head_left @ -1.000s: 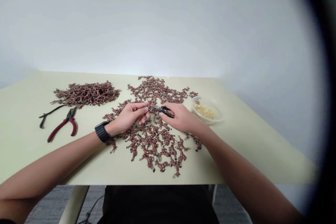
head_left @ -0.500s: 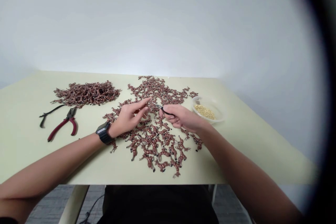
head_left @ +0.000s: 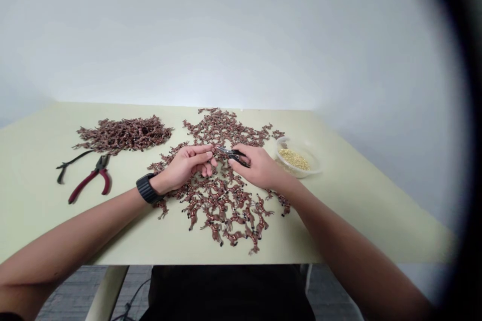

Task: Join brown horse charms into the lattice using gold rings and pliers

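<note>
My right hand [head_left: 259, 166] grips small pliers [head_left: 226, 151] with black handles, their metal jaws pointing left. The jaws reach to the fingertips of my left hand [head_left: 191, 164], which has its thumb and forefinger pinched together. Whatever sits in that pinch is too small to make out. Below both hands spreads a wide scatter of small brown deer-like figures [head_left: 236, 195], some partly covered by the hands. A dark watch is on my left wrist.
At the left lies a dense heap of similar brown figures [head_left: 128, 133]. Red-handled pliers [head_left: 90, 179] and a black-handled tool [head_left: 70, 164] are in front of it. To the right stands a clear plastic bowl [head_left: 316, 166] holding small gold-coloured pieces [head_left: 294, 159].
My left fingers have curled from stretched out into a pinch, and the wrist has turned. My right hand has rolled over, showing more of the pliers, whose jaws are now at the left fingertips.
</note>
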Demonstrator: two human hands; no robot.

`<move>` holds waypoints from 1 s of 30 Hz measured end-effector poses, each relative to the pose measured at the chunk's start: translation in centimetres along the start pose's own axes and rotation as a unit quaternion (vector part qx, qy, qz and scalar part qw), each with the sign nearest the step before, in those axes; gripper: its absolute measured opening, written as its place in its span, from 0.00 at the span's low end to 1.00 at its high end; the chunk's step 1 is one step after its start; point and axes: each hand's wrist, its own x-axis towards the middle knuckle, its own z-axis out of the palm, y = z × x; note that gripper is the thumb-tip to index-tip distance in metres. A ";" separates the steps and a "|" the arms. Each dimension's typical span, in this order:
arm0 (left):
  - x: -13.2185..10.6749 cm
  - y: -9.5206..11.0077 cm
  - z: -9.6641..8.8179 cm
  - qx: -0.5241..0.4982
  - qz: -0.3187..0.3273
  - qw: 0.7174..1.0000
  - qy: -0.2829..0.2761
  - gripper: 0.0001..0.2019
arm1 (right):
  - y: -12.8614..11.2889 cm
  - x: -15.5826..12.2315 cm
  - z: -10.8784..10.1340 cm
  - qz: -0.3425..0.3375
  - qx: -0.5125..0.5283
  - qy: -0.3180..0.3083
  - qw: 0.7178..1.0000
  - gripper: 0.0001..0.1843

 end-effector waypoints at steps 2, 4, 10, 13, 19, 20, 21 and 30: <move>0.0 0.0 0.0 -0.007 -0.006 1.000 -0.001 0.12 | 0.0 0.0 -0.1 0.002 0.001 -0.006 1.000 0.12; 0.0 0.0 0.1 -0.011 -0.009 1.000 -0.001 0.11 | 0.0 0.0 -0.1 0.000 0.001 -0.010 1.000 0.12; 0.0 0.1 0.0 0.002 -0.001 1.000 0.000 0.11 | 0.0 0.0 -0.1 -0.007 -0.009 -0.008 1.000 0.12; 0.0 0.1 0.0 -0.004 -0.004 1.000 0.000 0.11 | 0.0 0.0 -0.1 -0.006 -0.006 -0.007 1.000 0.12; -0.1 0.2 0.3 0.006 -0.006 1.000 -0.005 0.12 | -0.2 -0.1 -0.1 0.002 0.016 -0.014 1.000 0.12; -0.2 0.2 0.4 0.029 -0.002 1.000 -0.008 0.12 | -0.2 -0.1 -0.1 0.006 0.027 -0.015 1.000 0.12; -0.3 0.2 0.4 0.066 0.007 0.998 -0.010 0.13 | -0.2 -0.1 -0.1 0.011 0.044 -0.017 0.999 0.13; -1.0 -0.7 -1.5 0.560 0.329 0.760 0.034 0.27 | -0.2 0.0 -0.2 0.139 0.446 -0.214 0.858 0.22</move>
